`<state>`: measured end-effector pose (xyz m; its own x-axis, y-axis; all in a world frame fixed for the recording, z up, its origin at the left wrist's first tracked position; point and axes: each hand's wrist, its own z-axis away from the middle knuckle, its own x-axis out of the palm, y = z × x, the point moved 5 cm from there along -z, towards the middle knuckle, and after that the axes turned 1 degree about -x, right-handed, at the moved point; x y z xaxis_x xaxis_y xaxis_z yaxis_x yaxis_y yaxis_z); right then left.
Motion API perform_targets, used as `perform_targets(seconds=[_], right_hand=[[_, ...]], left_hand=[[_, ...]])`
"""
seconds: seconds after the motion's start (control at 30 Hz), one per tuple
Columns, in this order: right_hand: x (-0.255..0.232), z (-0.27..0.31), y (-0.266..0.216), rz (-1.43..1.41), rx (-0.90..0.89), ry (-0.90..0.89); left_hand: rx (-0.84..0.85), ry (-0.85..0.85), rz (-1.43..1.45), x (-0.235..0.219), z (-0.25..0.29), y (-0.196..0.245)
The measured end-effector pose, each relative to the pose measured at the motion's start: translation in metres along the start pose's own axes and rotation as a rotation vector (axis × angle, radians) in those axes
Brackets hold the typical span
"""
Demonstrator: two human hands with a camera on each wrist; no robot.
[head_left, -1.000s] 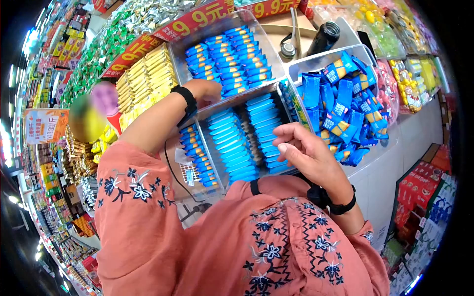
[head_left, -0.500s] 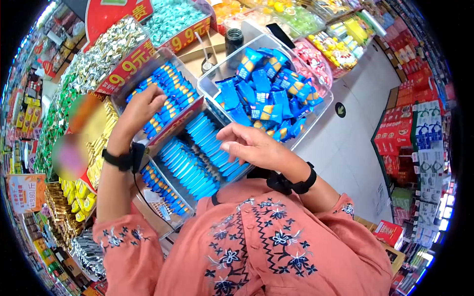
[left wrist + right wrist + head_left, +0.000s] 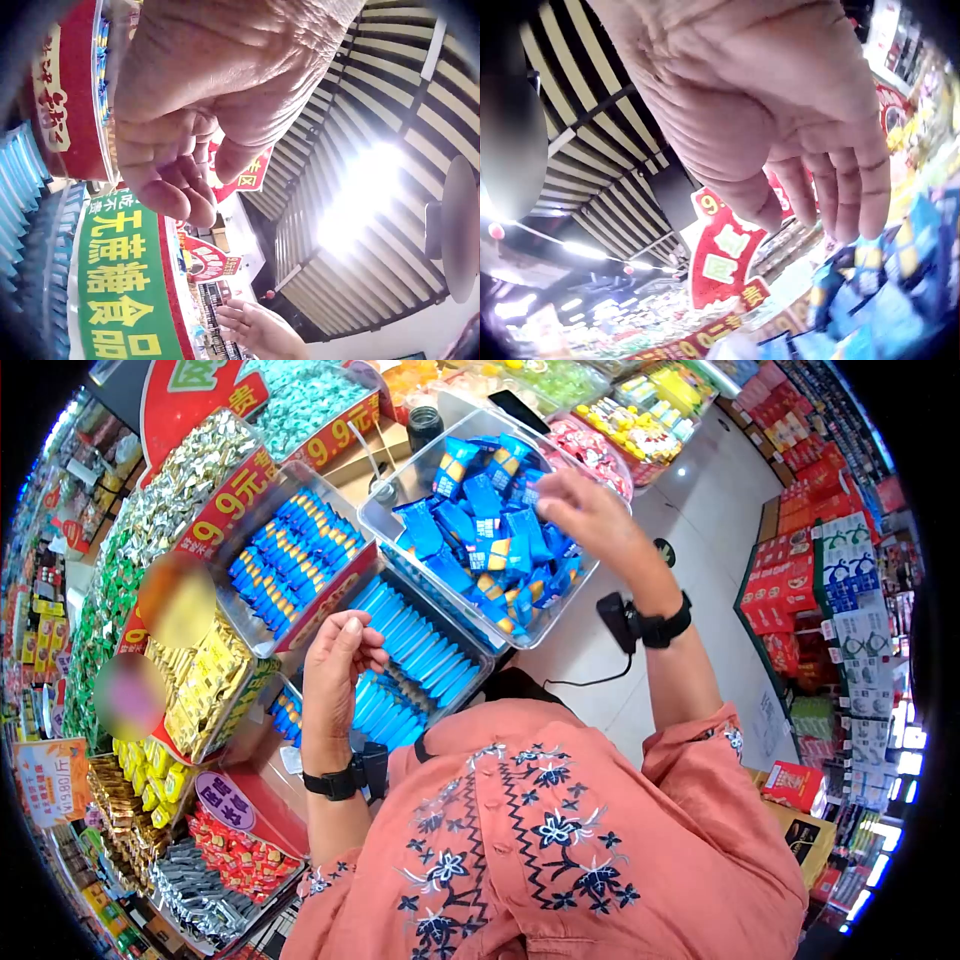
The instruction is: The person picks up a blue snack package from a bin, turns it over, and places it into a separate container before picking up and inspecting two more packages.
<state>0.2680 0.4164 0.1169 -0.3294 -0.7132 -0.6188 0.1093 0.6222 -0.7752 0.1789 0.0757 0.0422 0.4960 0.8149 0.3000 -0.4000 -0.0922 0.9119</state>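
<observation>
The location is a retail shop, in its packaged snack and sweets section. Stock is displayed in bulk: small blue wrapped packets fill a clear rectangular plastic bin, with heaped green-wrapped pieces, silver-wrapped pieces and small red packets grouped separately. Red sign strips with yellow lettering show a 9.9元 price; an orange-and-white rectangular card states a price per 斤. A green banner with yellow characters reads 无蔗糖食品. Stacked red cartons border an aisle of pale floor tiles, beneath a striped slatted ceiling and bright tube lights.
</observation>
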Motion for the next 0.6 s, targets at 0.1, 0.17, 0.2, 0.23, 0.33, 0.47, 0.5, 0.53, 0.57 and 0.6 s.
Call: perform_targets(seconds=[0.1, 0.17, 0.2, 0.23, 0.33, 0.47, 0.5, 0.53, 0.57, 0.6], right_hand=[[-0.027, -0.015, 0.037, 0.23, -0.033, 0.122], [-0.03, -0.019, 0.061, 0.33, -0.025, 0.102], [-0.031, -0.021, 0.064, 0.379, -0.022, 0.094], [-0.028, -0.023, 0.069, 0.413, 0.023, 0.052], [-0.021, -0.029, 0.085, 0.521, 0.075, -0.037], [-0.01, -0.035, 0.096, 0.5, 0.223, -0.104], [-0.009, -0.035, 0.095, 0.46, 0.26, -0.116], [-0.009, -0.033, 0.095, 0.419, 0.297, -0.127], [-0.012, -0.031, 0.095, 0.295, 0.34, -0.115], [-0.014, -0.028, 0.094, 0.17, 0.381, -0.104]], left_hand=[[-0.019, -0.024, -0.013, 0.004, 0.003, -0.002], [-0.021, -0.036, -0.019, 0.008, 0.001, -0.003], [-0.028, -0.052, -0.024, 0.01, 0.0, -0.003], [-0.036, -0.067, -0.028, 0.012, -0.001, -0.004], [-0.064, -0.102, -0.049, 0.019, -0.003, -0.008], [-0.093, -0.125, -0.056, 0.025, -0.003, -0.013], [-0.094, -0.13, -0.058, 0.026, -0.003, -0.014], [-0.095, -0.136, -0.061, 0.027, -0.003, -0.014], [-0.096, -0.142, -0.062, 0.028, -0.003, -0.015], [-0.099, -0.147, -0.066, 0.028, -0.003, -0.015]])
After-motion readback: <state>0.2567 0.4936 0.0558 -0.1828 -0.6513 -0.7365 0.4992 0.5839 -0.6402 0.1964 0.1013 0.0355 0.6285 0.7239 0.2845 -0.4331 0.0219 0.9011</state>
